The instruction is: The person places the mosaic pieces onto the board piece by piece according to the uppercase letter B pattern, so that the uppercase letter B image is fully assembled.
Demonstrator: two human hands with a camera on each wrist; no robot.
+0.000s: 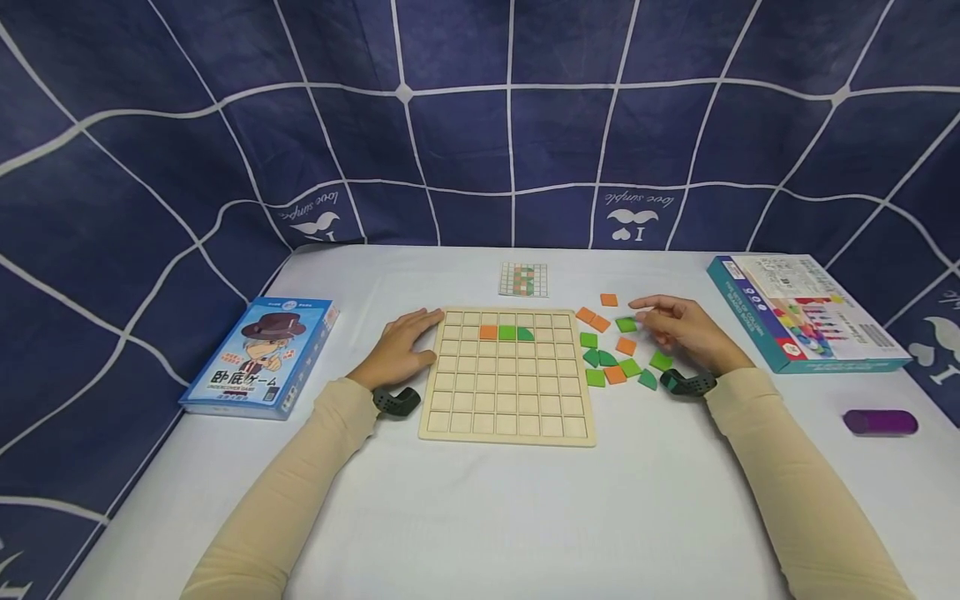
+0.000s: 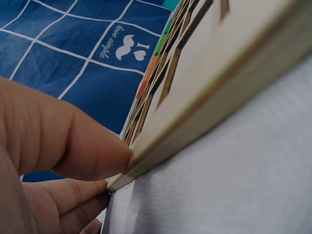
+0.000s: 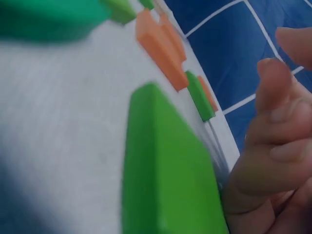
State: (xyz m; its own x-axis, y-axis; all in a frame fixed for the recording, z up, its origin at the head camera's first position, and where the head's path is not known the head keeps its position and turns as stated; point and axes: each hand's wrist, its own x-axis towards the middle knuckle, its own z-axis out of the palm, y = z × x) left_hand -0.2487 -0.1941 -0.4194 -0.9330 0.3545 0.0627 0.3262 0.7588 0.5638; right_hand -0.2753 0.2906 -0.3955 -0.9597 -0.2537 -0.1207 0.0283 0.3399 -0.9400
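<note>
A pale wooden grid board [image 1: 507,390] lies flat on the table. In one upper row sit an orange square tile [image 1: 488,332], a green square tile [image 1: 507,332] and a dark green quarter-round tile [image 1: 525,334]. My left hand [image 1: 397,346] rests against the board's left edge; in the left wrist view its thumb [image 2: 97,151] touches the rim. My right hand [image 1: 686,329] hovers over the right side of a loose tile pile, index finger stretched out, the others loosely bent, nothing between them. A green tile [image 3: 180,180] looms beside it in the right wrist view.
Loose orange, green and quarter-round tiles [image 1: 616,374] lie right of the board. Behind it is a small pattern card [image 1: 523,280]. A blue game box [image 1: 262,358] stands left, a teal-edged box [image 1: 810,312] right, with a purple cylinder-like object [image 1: 881,422] nearer.
</note>
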